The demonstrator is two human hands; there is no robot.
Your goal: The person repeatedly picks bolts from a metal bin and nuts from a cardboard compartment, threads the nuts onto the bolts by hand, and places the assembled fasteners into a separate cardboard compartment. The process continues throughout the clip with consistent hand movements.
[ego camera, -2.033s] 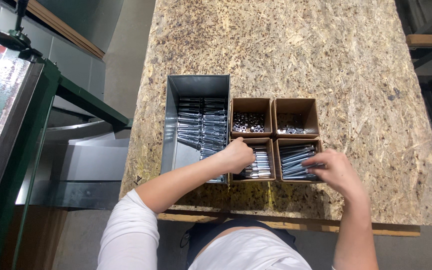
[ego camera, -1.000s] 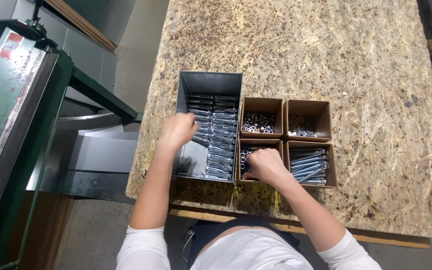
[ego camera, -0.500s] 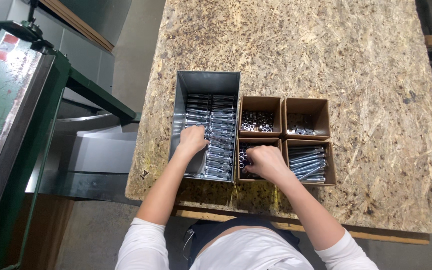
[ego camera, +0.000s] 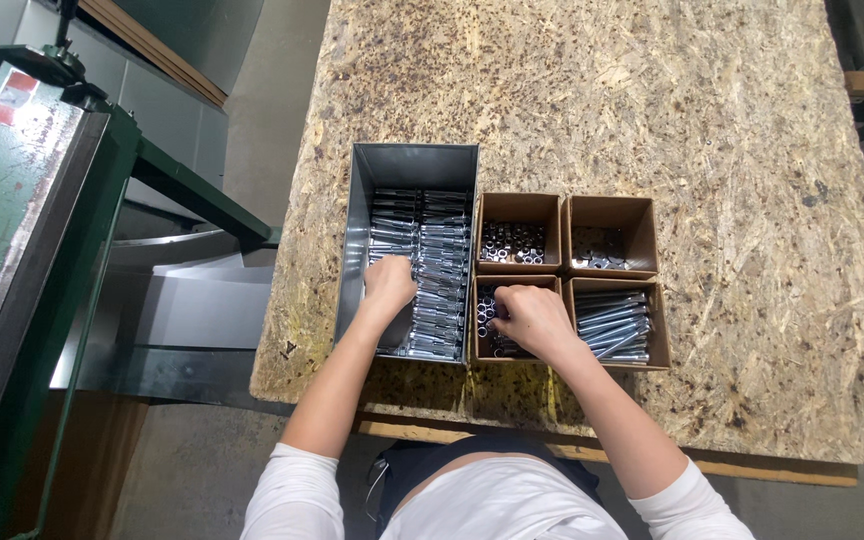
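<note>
Picking step, judged: left hand (ego camera: 389, 287) curled down on stacked metal parts (ego camera: 434, 270) in the grey tray (ego camera: 357, 250), grasp unclear; right hand (ego camera: 532, 318), at its 3 o'clock, pinches into the sleeve box (ego camera: 480, 335), contents hidden; next calls for clean lifts.

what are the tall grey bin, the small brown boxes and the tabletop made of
Tall grey bin: looks like sheet metal, dull grey with a soft sheen. Small brown boxes: likely cardboard, matte with thin walls. Tabletop: pressed wood-strand board, with visible flakes.
</note>
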